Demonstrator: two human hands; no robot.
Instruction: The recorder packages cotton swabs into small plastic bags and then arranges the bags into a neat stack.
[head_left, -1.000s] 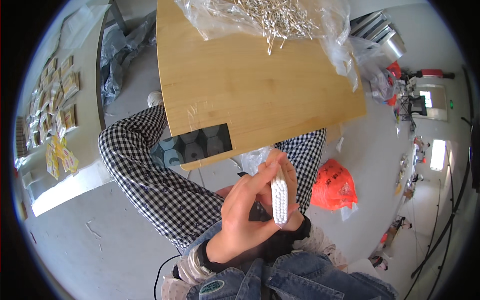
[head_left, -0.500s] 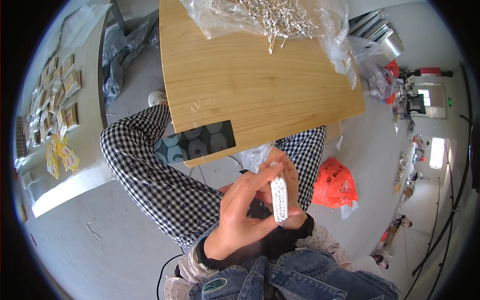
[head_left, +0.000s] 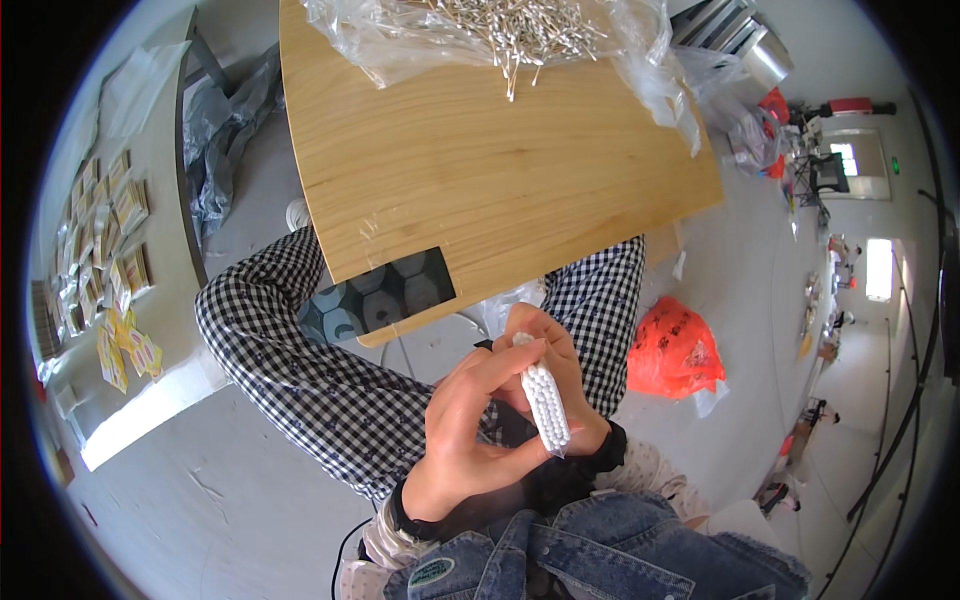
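Your hands are held close in, above your lap and below the near edge of the wooden table. That edge runs slanted just beyond your fingertips; a dark phone lies flat at its near corner, partly overhanging. Open grey floor lies to your left; to your right the floor is open up to an orange plastic bag.

Left hand: fingers curled, thumb and forefinger pinching the top end of the clear packet of cotton swabs. Right hand: mostly hidden behind the packet, fingers wrapped around its far side; you cannot tell how tightly they press.

The packet stands nearly upright between both hands, top tilted slightly left. It is a narrow see-through sleeve, white swab tips stacked in tidy rows, lower end pointed.

At the far table edge, a crumpled clear plastic sheet holds a loose heap of swabs, well apart from your hands.
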